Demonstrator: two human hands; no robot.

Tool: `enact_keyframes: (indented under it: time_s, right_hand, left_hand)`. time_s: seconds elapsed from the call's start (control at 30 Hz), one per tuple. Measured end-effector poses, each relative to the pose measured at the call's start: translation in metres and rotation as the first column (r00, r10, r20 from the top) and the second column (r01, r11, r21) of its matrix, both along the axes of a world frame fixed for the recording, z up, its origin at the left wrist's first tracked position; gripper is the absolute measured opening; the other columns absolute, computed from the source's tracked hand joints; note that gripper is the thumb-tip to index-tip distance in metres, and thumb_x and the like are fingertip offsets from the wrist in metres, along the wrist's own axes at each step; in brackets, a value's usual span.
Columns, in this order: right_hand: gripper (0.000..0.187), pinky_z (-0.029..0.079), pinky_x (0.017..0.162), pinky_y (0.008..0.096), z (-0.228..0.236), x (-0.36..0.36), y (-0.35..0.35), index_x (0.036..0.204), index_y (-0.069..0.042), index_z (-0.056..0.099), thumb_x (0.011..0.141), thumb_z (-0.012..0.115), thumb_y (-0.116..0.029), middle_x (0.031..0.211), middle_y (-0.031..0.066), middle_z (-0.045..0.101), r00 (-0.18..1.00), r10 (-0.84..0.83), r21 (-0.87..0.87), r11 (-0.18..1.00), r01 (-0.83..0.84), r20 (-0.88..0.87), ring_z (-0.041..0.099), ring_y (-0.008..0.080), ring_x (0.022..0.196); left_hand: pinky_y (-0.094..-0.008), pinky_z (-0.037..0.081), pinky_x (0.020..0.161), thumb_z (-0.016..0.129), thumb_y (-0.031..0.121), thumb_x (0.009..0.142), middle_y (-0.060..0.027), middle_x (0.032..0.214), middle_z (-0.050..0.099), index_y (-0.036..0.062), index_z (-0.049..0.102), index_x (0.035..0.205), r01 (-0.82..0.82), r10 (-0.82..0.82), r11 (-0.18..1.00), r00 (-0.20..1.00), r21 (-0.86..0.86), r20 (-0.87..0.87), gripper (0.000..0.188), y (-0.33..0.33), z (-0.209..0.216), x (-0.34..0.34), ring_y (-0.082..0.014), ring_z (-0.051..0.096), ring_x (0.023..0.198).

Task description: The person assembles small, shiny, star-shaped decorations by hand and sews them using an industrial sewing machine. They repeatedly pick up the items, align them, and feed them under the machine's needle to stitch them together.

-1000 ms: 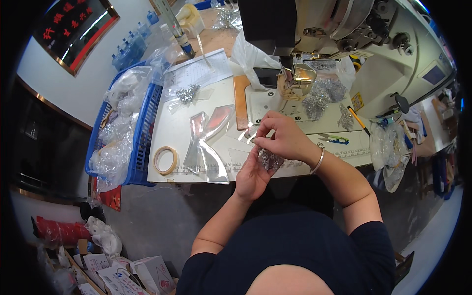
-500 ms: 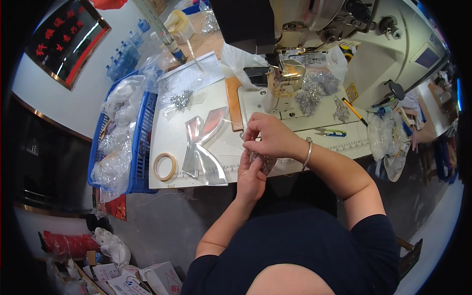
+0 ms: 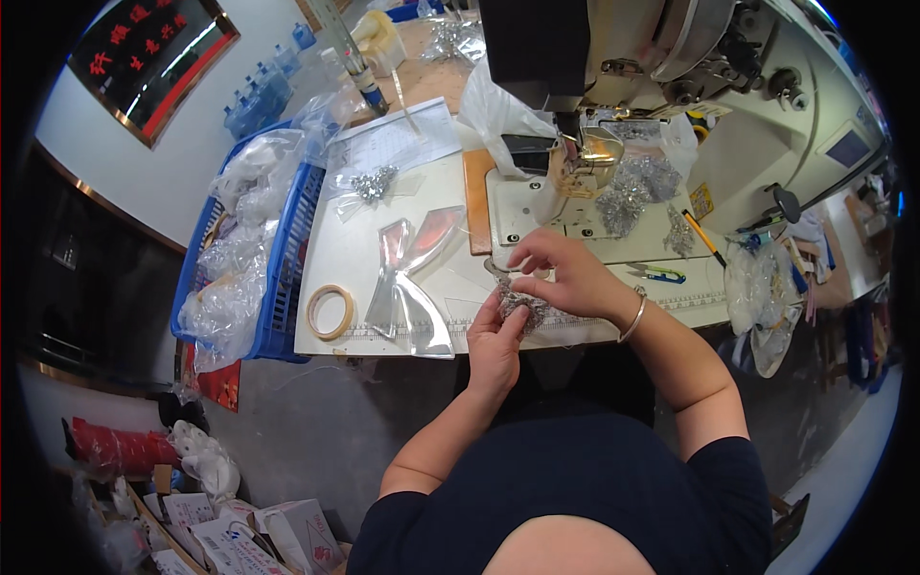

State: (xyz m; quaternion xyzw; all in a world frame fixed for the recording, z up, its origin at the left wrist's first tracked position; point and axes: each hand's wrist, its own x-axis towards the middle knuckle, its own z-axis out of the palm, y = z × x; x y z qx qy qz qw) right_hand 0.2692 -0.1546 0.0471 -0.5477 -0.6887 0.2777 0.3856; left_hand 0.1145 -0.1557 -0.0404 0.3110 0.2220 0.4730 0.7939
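Observation:
My left hand [image 3: 494, 350] is closed on a glittering silver beaded piece [image 3: 522, 309] at the front edge of the sewing machine table. Its thumb presses on the piece from above. A small dark curved bit sticks up at the piece's upper left. Just over it hovers my right hand [image 3: 565, 273], thumb and fingers parted, with nothing visible between them. To the left lies a bow-shaped set of shiny clear and silver plastic pieces [image 3: 412, 287]. The sewing machine [image 3: 594, 158] stands behind my hands, with a heap of silver beaded pieces [image 3: 637, 192] beside its needle area.
A roll of tape [image 3: 331, 313] lies at the table's left front, next to a blue basket [image 3: 287, 244] of plastic bags. Thread snips [image 3: 656, 273] and an orange pen [image 3: 704, 237] lie on the right. Behind are papers [image 3: 393, 139] and a small silver bead pile [image 3: 374, 182].
My right hand has lifted off the silver piece and its fingers have parted. My left hand still grips the piece, which now shows more. The whole view has shifted slightly.

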Motion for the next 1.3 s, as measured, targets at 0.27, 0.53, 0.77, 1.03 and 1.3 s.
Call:
enact_keyframes:
  time_s: [0.27, 0.53, 0.77, 1.03, 1.3]
  right_hand:
    - [0.026, 0.049, 0.065, 0.0271, -0.011, -0.003, 0.006, 0.088, -0.001, 0.061, 0.073, 0.073, -0.018, 0.080, 0.0067, 0.063, 0.987, -0.007, -0.240, 0.970, -0.033, -0.162, 0.061, 0.0145, 0.073]
    - [0.017, 0.047, 0.062, 0.0227, -0.012, -0.007, 0.008, 0.085, -0.001, 0.061, 0.074, 0.071, -0.011, 0.075, 0.0023, 0.061, 0.977, 0.011, -0.268, 0.961, -0.068, -0.211, 0.056, 0.0074, 0.069]
    - [0.016, 0.048, 0.062, 0.0265, -0.008, -0.010, 0.004, 0.080, 0.001, 0.064, 0.074, 0.070, -0.013, 0.071, 0.0077, 0.063, 0.983, -0.058, -0.156, 0.987, 0.031, -0.172, 0.059, 0.0132, 0.066]
    - [0.015, 0.046, 0.061, 0.0239, -0.008, -0.012, 0.004, 0.079, -0.001, 0.061, 0.074, 0.071, -0.010, 0.074, 0.0043, 0.059, 0.990, -0.074, -0.129, 0.990, 0.059, -0.117, 0.057, 0.0102, 0.068]
    - [0.029, 0.048, 0.070, 0.0283, -0.005, -0.019, -0.001, 0.087, -0.001, 0.061, 0.068, 0.076, -0.016, 0.078, 0.0082, 0.062, 0.984, -0.075, 0.002, 0.997, 0.076, -0.159, 0.061, 0.0169, 0.072]
  left_hand:
    - [-0.0292, 0.048, 0.087, 0.053, -0.005, 0.086, -0.0097, 0.112, 0.055, -0.0012, 0.046, 0.125, -0.005, 0.006, 1.000, 0.999, 0.016, -0.040, 0.039, -0.001, -0.003, -0.003, -0.0152, 0.056, 0.101]
    - [-0.0316, 0.045, 0.090, 0.051, 0.008, 0.092, -0.0094, 0.117, 0.054, -0.0017, 0.043, 0.128, 0.078, -0.066, 0.987, 0.994, 0.139, -0.087, 0.039, -0.002, -0.004, -0.005, -0.0153, 0.054, 0.104]
    - [-0.0420, 0.031, 0.105, 0.023, 0.028, 0.099, -0.0130, 0.138, 0.036, 0.0024, 0.028, 0.137, 0.206, -0.192, 0.977, 0.963, -0.058, 0.189, 0.046, -0.004, 0.009, -0.006, -0.0253, 0.038, 0.127]
    - [-0.0410, 0.031, 0.106, 0.024, 0.030, 0.099, -0.0119, 0.139, 0.035, 0.0024, 0.026, 0.138, 0.236, -0.219, 0.971, 0.951, -0.050, 0.218, 0.047, -0.002, 0.009, -0.007, -0.0242, 0.038, 0.127]
    - [-0.0365, 0.042, 0.098, 0.043, 0.002, 0.093, -0.0169, 0.126, 0.048, -0.0009, 0.033, 0.132, 0.059, -0.059, 0.998, 0.987, 0.002, 0.150, 0.040, -0.005, 0.002, -0.001, -0.0242, 0.051, 0.115]
